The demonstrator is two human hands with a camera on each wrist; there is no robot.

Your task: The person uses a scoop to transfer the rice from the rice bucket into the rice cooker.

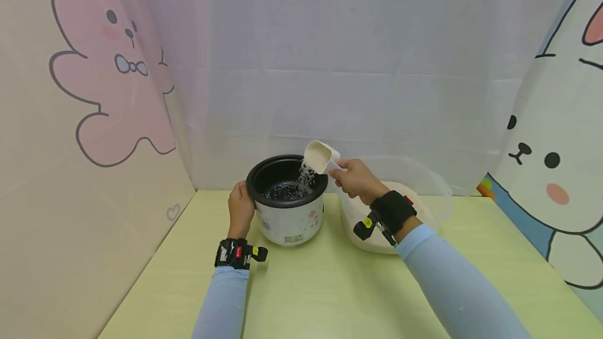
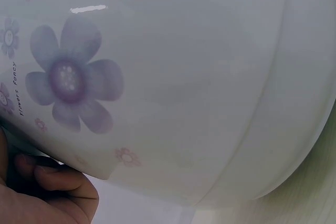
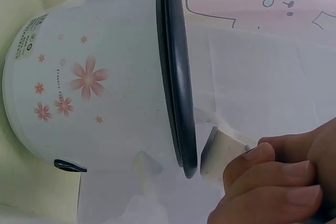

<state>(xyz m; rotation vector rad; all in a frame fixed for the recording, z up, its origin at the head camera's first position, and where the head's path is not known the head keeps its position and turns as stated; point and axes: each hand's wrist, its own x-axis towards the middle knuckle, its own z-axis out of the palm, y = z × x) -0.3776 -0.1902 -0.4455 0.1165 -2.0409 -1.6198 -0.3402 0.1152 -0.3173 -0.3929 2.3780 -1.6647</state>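
A white rice cooker [image 1: 289,224] with a flower print and a black rim stands on the table. My left hand [image 1: 241,208] grips its left side just below the rim; in the left wrist view the fingers [image 2: 65,182] are curled against the cooker's wall. Over the right part of the opening, my right hand [image 1: 358,179] holds a white measuring cup [image 1: 322,157] by its handle. The cup is tipped to the left, and white rice [image 1: 306,177] streams from it into the dark interior, where grains lie scattered on the bottom. In the right wrist view, curled fingers [image 3: 262,182] hold the cup.
Right of the cooker, partly behind my right forearm, sits a clear rounded container [image 1: 440,192] with a large amount of rice in it. The pale green table [image 1: 301,297] ends at a white cloth backdrop [image 1: 330,67]. A cartoon-printed sheet [image 1: 136,213] borders the left side.
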